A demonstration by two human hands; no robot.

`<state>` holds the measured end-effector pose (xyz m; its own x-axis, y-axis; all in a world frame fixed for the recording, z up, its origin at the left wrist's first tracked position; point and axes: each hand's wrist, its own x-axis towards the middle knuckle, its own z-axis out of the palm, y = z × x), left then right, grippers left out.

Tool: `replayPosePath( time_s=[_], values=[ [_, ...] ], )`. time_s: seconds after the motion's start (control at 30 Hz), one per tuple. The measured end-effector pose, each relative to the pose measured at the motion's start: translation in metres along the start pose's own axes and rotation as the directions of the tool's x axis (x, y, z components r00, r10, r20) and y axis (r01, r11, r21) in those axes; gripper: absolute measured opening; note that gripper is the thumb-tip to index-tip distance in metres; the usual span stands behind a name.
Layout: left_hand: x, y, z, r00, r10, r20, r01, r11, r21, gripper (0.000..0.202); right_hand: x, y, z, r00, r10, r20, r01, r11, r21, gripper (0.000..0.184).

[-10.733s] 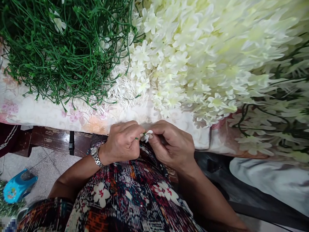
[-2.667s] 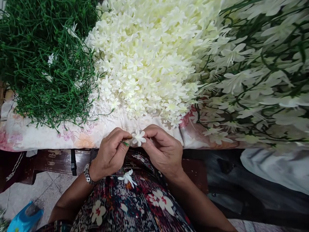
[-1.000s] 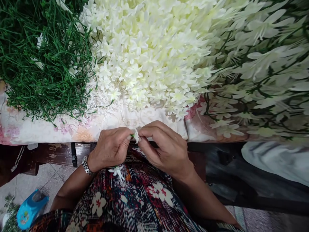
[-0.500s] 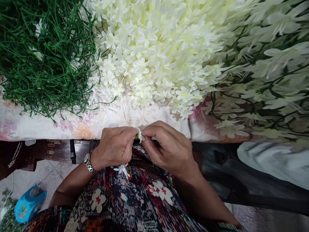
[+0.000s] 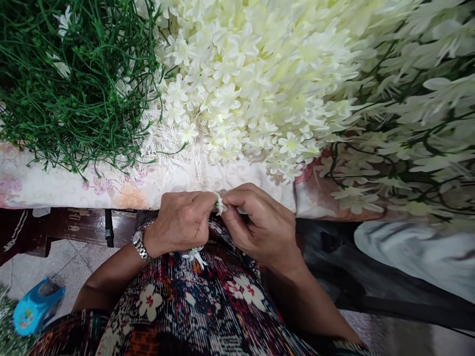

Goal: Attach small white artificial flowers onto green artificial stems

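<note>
My left hand (image 5: 185, 220), with a watch (image 5: 140, 245) on its wrist, is closed around a green flower stem that its fingers mostly hide. A small white artificial flower (image 5: 219, 203) sits at the stem's tip, between my two hands. My right hand (image 5: 260, 225) pinches that white flower between thumb and forefinger. Below my left fist hangs another white blossom (image 5: 196, 256), seemingly on the same stem. Both hands are just off the front edge of the table, over my patterned clothing.
A heap of green stems (image 5: 81, 89) lies at the left on the floral tablecloth (image 5: 67, 185). Beside it are white thin pieces (image 5: 166, 136) and a large pile of cream flowers (image 5: 252, 84). Finished-looking flower sprays (image 5: 419, 123) lie right. A blue stool (image 5: 35, 306) stands on the floor.
Both hands stay together at the table edge, while the white flower at the stem's tip shows more fully. The camera view has shifted slightly.
</note>
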<state>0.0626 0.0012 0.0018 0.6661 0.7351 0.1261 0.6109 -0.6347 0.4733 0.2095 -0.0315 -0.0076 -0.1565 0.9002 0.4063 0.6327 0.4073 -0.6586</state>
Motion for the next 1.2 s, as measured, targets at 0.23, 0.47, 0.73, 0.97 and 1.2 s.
replayPosePath(
  time_s=[0.23,0.47,0.73,0.97,1.2],
  values=[
    [-0.002,0.002,-0.005,0.998,-0.062,-0.005,0.060,0.989,-0.132,0.016,0.005,-0.003,-0.006,1.000,0.029,-0.006,-0.029,0.999,0.018,0.012],
    [-0.006,0.000,-0.003,0.967,-0.163,-0.199,0.081,0.927,-0.365,0.008,0.011,-0.008,-0.007,1.000,0.012,0.016,-0.012,1.000,0.025,0.010],
    [-0.002,-0.003,-0.005,0.942,-0.240,-0.235,0.116,0.888,-0.445,0.008,0.016,-0.008,-0.006,0.998,-0.055,0.017,0.057,0.996,-0.073,0.010],
    [-0.004,-0.012,-0.002,0.953,-0.190,-0.238,0.075,0.905,-0.420,0.012,0.019,-0.004,-0.002,0.996,-0.083,0.029,0.086,0.990,-0.114,0.008],
    [-0.004,-0.015,0.000,0.955,-0.166,-0.247,0.035,0.887,-0.459,0.011,0.021,-0.003,-0.001,0.994,-0.096,0.059,0.101,0.992,-0.082,0.008]
  ],
)
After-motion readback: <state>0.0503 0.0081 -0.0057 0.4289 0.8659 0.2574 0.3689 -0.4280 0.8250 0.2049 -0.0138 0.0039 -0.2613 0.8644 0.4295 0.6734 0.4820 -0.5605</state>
